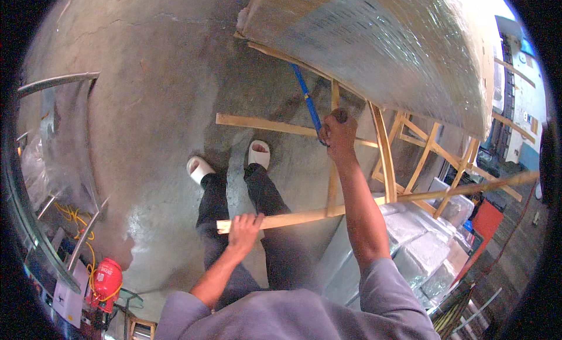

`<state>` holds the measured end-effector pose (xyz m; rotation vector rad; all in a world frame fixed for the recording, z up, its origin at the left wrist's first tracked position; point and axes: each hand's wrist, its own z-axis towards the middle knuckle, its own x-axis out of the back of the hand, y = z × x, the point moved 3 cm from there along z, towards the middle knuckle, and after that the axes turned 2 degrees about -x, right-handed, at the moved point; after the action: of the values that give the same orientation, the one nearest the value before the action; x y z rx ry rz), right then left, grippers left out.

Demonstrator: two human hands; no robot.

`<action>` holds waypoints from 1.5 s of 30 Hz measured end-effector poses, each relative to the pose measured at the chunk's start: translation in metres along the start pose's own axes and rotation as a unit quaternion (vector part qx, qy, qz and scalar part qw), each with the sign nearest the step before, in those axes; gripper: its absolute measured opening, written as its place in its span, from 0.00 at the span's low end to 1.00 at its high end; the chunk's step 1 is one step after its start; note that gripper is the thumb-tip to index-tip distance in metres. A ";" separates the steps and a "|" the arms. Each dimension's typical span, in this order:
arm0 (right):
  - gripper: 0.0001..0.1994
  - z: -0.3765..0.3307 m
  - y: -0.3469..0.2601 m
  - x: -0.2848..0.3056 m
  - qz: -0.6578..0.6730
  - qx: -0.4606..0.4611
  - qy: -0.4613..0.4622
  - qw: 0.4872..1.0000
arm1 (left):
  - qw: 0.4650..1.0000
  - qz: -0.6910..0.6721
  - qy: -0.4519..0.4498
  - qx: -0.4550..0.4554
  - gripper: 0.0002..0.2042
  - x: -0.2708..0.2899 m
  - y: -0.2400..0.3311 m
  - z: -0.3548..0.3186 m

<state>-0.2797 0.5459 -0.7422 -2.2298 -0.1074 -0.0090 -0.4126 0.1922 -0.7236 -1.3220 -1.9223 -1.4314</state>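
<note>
My left hand (243, 230) is closed around a long wooden slat (304, 217) near its left end. That slat runs off to the right, where it meets other pieces of a wooden frame (383, 147). Farther forward, my right hand (339, 131) is closed on a long, thin blue bar (306, 94) with a small yellow mark; its exact kind I cannot make out. A dark round end shows at the top of the right fist. Beyond the right hand, a second wooden slat (263, 124) juts left from the frame.
A large carton wrapped in clear film (374, 53) stands at the upper right. Wrapped silver packages (421, 246) lie below the frame. My white slippers (259, 154) rest on the concrete floor (146, 123). At left are a red container (108, 281), a yellow cord (91, 255) and metal rails.
</note>
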 end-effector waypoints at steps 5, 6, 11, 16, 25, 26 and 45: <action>0.10 0.011 0.030 0.013 -0.130 0.134 0.001 0.982 | 0.998 0.004 -0.054 0.023 0.15 -0.074 -0.044 -0.005; 0.10 0.013 0.039 0.014 -0.189 0.212 -0.005 0.959 | 0.997 0.008 -0.068 0.029 0.15 -0.089 -0.053 -0.004; 0.11 0.006 0.093 0.007 -0.155 0.221 0.051 0.962 | 0.999 0.008 -0.021 0.041 0.14 -0.144 -0.069 -0.002; 0.11 0.003 0.124 -0.027 -0.138 0.224 0.100 0.960 | 0.995 -0.068 -0.039 0.057 0.14 -0.139 -0.056 0.004; 0.12 -0.015 0.065 -0.101 -0.015 0.013 0.129 0.991 | 1.000 0.017 0.002 -0.017 0.10 0.053 0.040 0.010; 0.11 -0.012 0.045 -0.108 -0.067 0.025 0.156 0.985 | 1.000 0.007 0.006 -0.028 0.10 0.067 0.048 0.014; 0.11 0.136 -0.119 -0.169 -0.642 0.281 0.002 0.713 | 0.992 -0.120 0.043 0.013 0.04 0.100 0.055 0.019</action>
<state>-0.4618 0.7130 -0.7395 -1.1513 -1.4291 -0.6441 -0.4086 0.2557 -0.6265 -1.0263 -2.0905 -1.5404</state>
